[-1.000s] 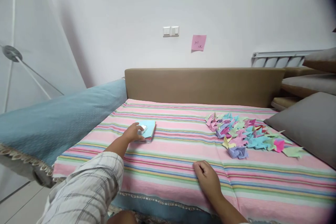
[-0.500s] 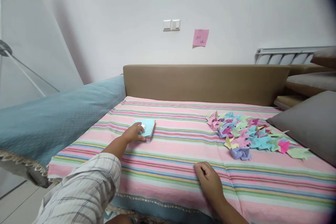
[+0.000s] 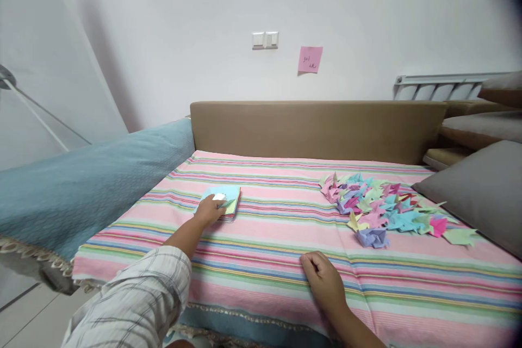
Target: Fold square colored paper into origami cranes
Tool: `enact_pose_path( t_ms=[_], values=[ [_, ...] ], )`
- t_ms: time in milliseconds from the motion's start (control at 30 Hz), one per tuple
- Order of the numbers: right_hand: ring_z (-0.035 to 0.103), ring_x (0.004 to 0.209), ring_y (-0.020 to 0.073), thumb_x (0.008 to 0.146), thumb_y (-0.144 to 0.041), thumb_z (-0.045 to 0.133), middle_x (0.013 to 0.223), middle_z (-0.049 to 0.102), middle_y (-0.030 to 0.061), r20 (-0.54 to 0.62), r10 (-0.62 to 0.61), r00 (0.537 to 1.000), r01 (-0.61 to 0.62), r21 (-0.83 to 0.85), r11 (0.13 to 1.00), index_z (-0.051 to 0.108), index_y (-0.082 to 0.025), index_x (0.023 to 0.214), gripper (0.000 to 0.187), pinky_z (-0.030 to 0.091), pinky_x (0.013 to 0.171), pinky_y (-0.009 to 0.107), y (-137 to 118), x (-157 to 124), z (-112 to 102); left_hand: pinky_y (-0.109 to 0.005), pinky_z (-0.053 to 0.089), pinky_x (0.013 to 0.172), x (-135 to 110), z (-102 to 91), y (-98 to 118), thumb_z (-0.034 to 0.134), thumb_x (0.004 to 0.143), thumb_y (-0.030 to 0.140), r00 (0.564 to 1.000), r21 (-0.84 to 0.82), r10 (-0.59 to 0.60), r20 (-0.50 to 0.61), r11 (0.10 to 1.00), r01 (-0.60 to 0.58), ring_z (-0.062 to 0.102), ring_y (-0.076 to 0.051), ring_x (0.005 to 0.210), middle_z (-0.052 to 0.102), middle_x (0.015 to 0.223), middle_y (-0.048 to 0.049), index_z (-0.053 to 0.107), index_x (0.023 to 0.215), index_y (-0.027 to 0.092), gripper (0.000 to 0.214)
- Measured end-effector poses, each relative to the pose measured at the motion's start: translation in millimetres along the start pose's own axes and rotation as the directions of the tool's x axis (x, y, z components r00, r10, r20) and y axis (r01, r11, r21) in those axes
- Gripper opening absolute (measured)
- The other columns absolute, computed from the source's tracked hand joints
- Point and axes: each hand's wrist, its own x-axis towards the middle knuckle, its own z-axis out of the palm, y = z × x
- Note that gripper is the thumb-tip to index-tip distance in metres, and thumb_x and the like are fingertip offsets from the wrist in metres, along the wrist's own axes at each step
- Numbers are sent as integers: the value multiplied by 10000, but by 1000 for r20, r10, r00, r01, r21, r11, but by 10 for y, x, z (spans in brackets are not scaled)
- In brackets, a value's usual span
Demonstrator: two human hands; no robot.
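Note:
My left hand (image 3: pixel 209 210) reaches out to a small stack of coloured paper squares (image 3: pixel 227 200) on the striped bedcover (image 3: pixel 285 239). Its fingers pinch the light blue top sheet and lift its near edge, so a yellow-green sheet shows beneath. My right hand (image 3: pixel 324 281) rests on the cover near the front edge, fingers loosely curled, holding nothing. A pile of folded paper cranes (image 3: pixel 383 206) in several colours lies to the right, away from both hands.
A blue padded side (image 3: pixel 93 185) runs along the left and a brown headboard (image 3: pixel 318 128) along the back. Grey cushions (image 3: pixel 481 196) lean at the right. A pink note (image 3: pixel 310 59) and wall switches (image 3: pixel 265 39) hang on the wall.
My left hand has closed on the top blue sheet and peeled its edge up, uncovering the yellow-green sheet. My right hand has stayed in place.

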Motion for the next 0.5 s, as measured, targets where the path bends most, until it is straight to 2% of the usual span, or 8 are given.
enact_pose_path(
  t_ms=[133, 233, 300, 433, 500],
  values=[
    [584, 736, 203, 862, -506, 390, 757, 634, 47, -2, -2, 1000, 2, 1, 1000, 583, -221, 684, 388, 426, 642, 279, -6, 3, -2, -413, 377, 904, -24, -7, 77, 674, 608, 323, 999, -98, -51, -13, 994, 50, 543, -357, 1057, 670, 941, -101, 704, 679, 197, 148],
    [578, 721, 204, 850, -528, 391, 754, 633, 54, 23, -3, 1000, 3, -9, 1000, 593, -219, 688, 403, 427, 636, 285, 22, 17, 1, -373, 412, 842, 33, -131, 163, 667, 628, 387, 998, -235, -58, -12, 970, 54, 586, -315, 965, 676, 788, -67, 696, 685, 201, 196],
    [576, 718, 204, 845, -535, 389, 751, 630, 55, 34, -2, 999, 3, -13, 1000, 592, -219, 686, 408, 428, 641, 287, 40, 26, 4, -345, 443, 784, 102, -249, 246, 631, 667, 476, 999, -350, -46, -6, 936, 41, 612, -281, 887, 671, 716, -51, 688, 714, 185, 300],
    [569, 728, 202, 859, -517, 377, 763, 626, 52, 41, 4, 999, -3, -16, 1000, 582, -218, 698, 397, 425, 673, 292, 32, 19, 11, -277, 460, 797, 227, -425, 401, 490, 775, 583, 999, -545, -14, -48, 838, -14, 613, -192, 909, 692, 893, -73, 651, 951, 148, 496],
    [565, 721, 200, 859, -515, 378, 758, 624, 50, 31, 7, 999, -6, -13, 1000, 581, -219, 692, 396, 422, 672, 293, 12, 6, 19, -266, 463, 791, 241, -422, 420, 478, 781, 580, 996, -573, -63, -67, 819, 14, 615, -182, 914, 687, 959, -84, 630, 986, 144, 505]
  ],
)
